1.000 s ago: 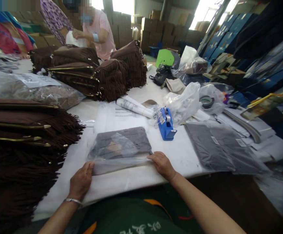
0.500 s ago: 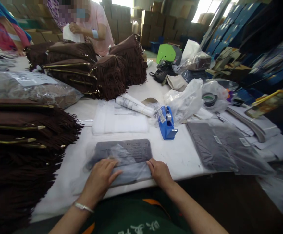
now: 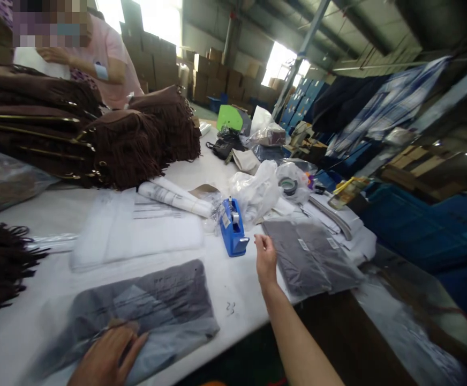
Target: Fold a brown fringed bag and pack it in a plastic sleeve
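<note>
A dark grey folded item in a clear plastic bag (image 3: 177, 292) lies flat near the table's front edge, with print on the film. On its lower left part rests my left hand (image 3: 111, 351), fingers stretched out and thumb apart. My right hand (image 3: 266, 257) is raised just right of the blue tape dispenser (image 3: 232, 230), not touching it. Its fingers are curled together in a pinch; whether a bit of tape is between them is too small to see. Right of that hand lie flat bagged dark grey items (image 3: 309, 257) with white labels.
Brown fringed bags (image 3: 137, 134) are piled at the back left. A stack of clear plastic bags (image 3: 137, 230) and rolled printed sheets (image 3: 173, 198) lie behind the bagged item. Crumpled plastic (image 3: 257, 187) sits behind the dispenser. A person in pink (image 3: 108, 59) stands across the table.
My right hand has left the bag's right edge and moved to beside the tape dispenser. My left hand stays on the bag. The view has turned to the right.
</note>
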`<state>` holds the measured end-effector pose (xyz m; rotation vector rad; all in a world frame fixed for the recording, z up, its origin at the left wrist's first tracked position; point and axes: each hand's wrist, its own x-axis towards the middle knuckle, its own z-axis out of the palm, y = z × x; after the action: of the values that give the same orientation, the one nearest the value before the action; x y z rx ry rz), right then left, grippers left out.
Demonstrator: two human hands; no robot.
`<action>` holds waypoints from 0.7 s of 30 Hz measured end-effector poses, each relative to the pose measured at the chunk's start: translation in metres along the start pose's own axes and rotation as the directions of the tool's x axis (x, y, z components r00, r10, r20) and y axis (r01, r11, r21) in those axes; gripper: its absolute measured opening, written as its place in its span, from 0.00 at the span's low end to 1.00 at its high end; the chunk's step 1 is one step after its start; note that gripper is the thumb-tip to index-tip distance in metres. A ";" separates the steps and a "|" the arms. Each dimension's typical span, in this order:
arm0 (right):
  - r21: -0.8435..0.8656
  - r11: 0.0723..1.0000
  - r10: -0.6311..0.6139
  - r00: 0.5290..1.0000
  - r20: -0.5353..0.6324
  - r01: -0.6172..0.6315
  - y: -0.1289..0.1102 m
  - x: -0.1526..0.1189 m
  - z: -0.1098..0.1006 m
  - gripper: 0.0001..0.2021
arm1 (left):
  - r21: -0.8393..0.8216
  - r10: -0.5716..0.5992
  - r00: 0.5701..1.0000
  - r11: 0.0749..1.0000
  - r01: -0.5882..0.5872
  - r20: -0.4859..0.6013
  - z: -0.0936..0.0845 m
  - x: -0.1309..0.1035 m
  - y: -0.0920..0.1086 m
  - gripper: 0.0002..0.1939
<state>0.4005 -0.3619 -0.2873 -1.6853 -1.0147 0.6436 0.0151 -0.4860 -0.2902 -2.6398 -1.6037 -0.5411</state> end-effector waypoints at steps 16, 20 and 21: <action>0.088 0.996 0.015 0.999 -0.032 -0.012 0.018 0.016 0.002 0.17 | 0.027 -0.038 0.999 0.999 0.038 0.023 -0.007 0.003 0.007 0.19; 0.184 0.983 -0.044 0.992 0.119 0.022 -0.004 0.023 0.007 0.23 | 0.017 -0.060 0.998 0.998 0.059 0.032 -0.007 0.003 0.006 0.21; 0.201 0.979 -0.068 0.991 0.113 0.044 -0.006 0.016 0.008 0.25 | 0.010 -0.068 0.997 0.998 0.068 0.036 -0.008 0.003 0.007 0.20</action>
<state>0.4003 -0.3440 -0.2834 -1.4538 -1.0429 0.7891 0.0202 -0.4882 -0.2808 -2.6116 -1.7073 -0.4898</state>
